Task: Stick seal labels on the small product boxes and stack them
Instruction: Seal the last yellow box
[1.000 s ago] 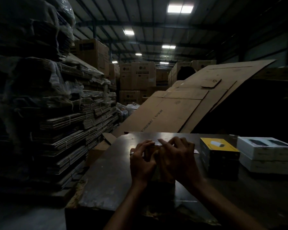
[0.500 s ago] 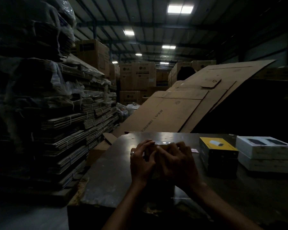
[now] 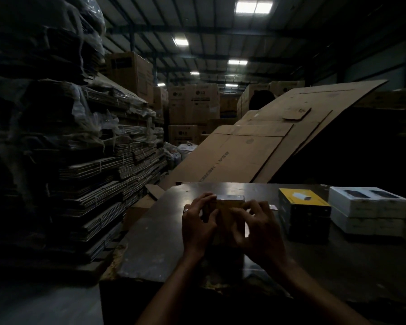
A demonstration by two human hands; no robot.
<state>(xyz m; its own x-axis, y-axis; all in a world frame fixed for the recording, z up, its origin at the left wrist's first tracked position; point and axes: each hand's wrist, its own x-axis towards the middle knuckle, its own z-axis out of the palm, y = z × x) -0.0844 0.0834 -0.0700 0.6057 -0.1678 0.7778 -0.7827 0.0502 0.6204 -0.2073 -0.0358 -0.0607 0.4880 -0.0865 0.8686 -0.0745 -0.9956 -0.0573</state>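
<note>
A small yellow product box (image 3: pixel 229 204) stands tilted on the dark table (image 3: pixel 155 242) in front of me. My left hand (image 3: pixel 198 227), with a ring on one finger, grips the box's left side. Over the box's near face my right hand (image 3: pixel 259 228) has its fingers curled, fingertips on the box. To the right rises a stack of dark boxes with a yellow-topped box (image 3: pixel 301 199) uppermost. Further right, white product boxes (image 3: pixel 368 205) are stacked in two layers. A small label strip (image 3: pixel 273 207) lies on the table just right of my right hand.
Bundles of flattened cardboard (image 3: pixel 99 174) are piled high on the left, close to the table's edge. A large flattened carton (image 3: pixel 256 146) leans behind the table. Big brown cartons (image 3: pixel 193 106) stand at the back. The table's near left edge is worn and chipped.
Both hands have tilted the box up, so its top edge now shows above my fingers. My right hand has slid to the right and lower on the box's face.
</note>
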